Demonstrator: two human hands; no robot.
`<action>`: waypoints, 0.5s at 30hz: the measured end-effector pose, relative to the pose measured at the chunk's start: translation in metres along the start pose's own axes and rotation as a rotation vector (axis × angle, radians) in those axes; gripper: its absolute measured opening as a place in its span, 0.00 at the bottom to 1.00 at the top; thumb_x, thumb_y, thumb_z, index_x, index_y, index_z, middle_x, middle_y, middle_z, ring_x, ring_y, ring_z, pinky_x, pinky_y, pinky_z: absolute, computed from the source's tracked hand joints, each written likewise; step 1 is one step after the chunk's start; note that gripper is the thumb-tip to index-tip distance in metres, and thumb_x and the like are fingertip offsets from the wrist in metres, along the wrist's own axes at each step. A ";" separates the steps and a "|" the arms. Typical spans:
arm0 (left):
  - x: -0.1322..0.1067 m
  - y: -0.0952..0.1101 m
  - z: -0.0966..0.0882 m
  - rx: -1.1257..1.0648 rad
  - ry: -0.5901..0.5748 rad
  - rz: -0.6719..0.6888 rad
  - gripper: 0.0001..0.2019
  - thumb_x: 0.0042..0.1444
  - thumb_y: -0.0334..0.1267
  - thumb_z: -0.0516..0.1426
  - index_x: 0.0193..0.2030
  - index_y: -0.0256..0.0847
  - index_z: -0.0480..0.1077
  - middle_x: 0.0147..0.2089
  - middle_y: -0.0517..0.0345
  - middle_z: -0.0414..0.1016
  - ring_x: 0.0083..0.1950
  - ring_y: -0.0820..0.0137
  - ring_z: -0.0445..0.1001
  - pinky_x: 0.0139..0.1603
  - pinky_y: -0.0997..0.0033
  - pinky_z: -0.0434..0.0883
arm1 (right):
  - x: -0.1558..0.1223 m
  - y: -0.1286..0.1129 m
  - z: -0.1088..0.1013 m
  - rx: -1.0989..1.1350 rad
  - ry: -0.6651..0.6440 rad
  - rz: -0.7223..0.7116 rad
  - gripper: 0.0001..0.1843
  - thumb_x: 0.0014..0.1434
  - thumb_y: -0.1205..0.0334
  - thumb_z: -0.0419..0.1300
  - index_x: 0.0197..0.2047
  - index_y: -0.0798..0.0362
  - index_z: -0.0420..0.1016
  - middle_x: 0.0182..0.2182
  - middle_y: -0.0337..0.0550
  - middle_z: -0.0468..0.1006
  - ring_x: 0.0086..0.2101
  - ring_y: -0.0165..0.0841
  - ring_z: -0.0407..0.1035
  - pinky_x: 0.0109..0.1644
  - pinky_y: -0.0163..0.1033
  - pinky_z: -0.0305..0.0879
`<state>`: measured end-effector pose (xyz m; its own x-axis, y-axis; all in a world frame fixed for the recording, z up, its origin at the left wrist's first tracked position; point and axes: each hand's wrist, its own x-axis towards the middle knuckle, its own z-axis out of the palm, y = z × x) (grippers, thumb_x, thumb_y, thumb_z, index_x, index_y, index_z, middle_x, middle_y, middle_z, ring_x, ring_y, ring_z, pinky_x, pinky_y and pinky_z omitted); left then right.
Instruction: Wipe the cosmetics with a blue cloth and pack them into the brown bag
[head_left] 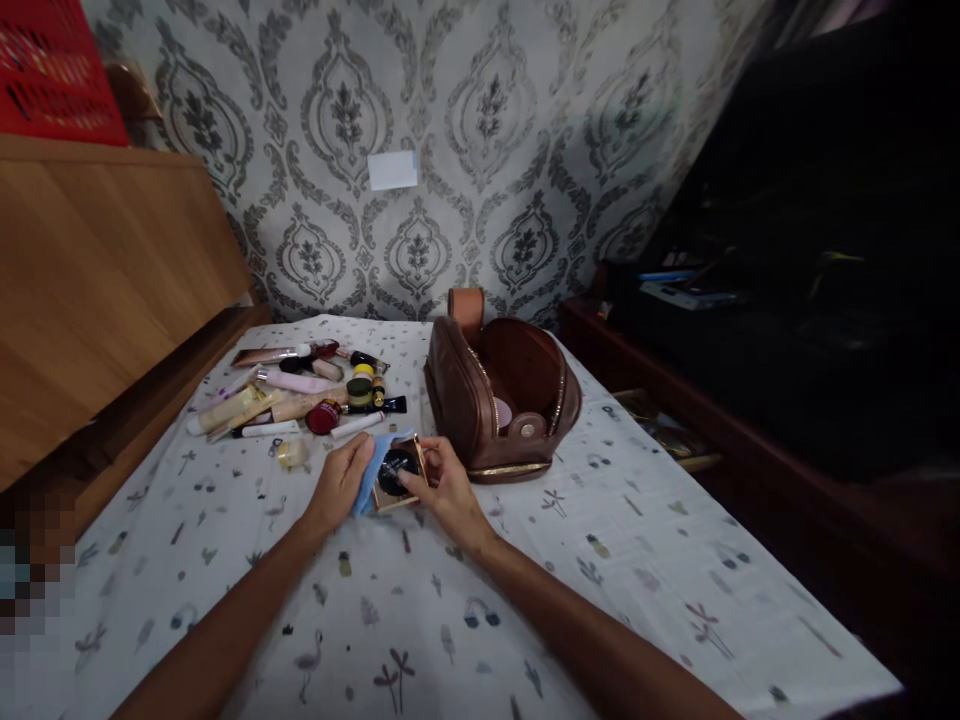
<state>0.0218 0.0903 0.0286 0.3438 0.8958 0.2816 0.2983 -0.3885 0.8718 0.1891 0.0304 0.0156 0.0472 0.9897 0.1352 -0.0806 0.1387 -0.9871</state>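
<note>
My right hand (448, 492) grips a square gold-edged compact (396, 474) with a round black centre, its thumb lying across the top. My left hand (343, 484) is closed on a light blue cloth (367, 490), which lies against the compact's left side. Just beyond my right hand stands a brown makeup bag (459, 400), unzipped, with a pinkish round item (502, 412) inside its mouth. To the left and beyond my hands lies a pile of cosmetics, among them a lilac tube (300, 382), a dark red round jar (323, 417) and a small yellowish jar (292, 454).
A white patterned cloth (450, 640) covers the surface. On the left stands a wooden cabinet (112, 290) with a red basket (56, 75) on top. Patterned wallpaper (495, 120) closes off the back, and dark furniture (810, 260) rises on the right.
</note>
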 end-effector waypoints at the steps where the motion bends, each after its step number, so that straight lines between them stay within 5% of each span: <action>1: 0.000 0.000 0.000 0.005 0.008 -0.004 0.23 0.65 0.57 0.47 0.26 0.42 0.58 0.25 0.62 0.60 0.30 0.71 0.60 0.31 0.71 0.61 | 0.000 0.000 0.000 -0.010 -0.022 -0.007 0.28 0.54 0.49 0.66 0.51 0.49 0.60 0.38 0.41 0.75 0.38 0.35 0.73 0.40 0.41 0.73; 6: -0.001 0.002 -0.001 0.020 0.032 -0.024 0.25 0.64 0.58 0.46 0.23 0.42 0.58 0.23 0.62 0.59 0.27 0.72 0.58 0.28 0.71 0.59 | -0.004 -0.003 -0.001 -0.042 -0.122 -0.040 0.31 0.59 0.47 0.63 0.60 0.48 0.57 0.42 0.43 0.76 0.42 0.36 0.74 0.45 0.42 0.72; 15: -0.003 0.001 0.003 -0.017 0.036 -0.040 0.26 0.65 0.58 0.45 0.22 0.42 0.57 0.21 0.62 0.59 0.25 0.72 0.58 0.27 0.71 0.59 | -0.005 -0.006 -0.002 0.007 -0.142 -0.018 0.26 0.59 0.43 0.61 0.55 0.47 0.65 0.40 0.40 0.75 0.40 0.36 0.73 0.47 0.42 0.71</action>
<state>0.0244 0.0865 0.0276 0.2992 0.9180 0.2601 0.2956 -0.3484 0.8895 0.1918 0.0250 0.0204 -0.0922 0.9821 0.1644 -0.0880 0.1564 -0.9838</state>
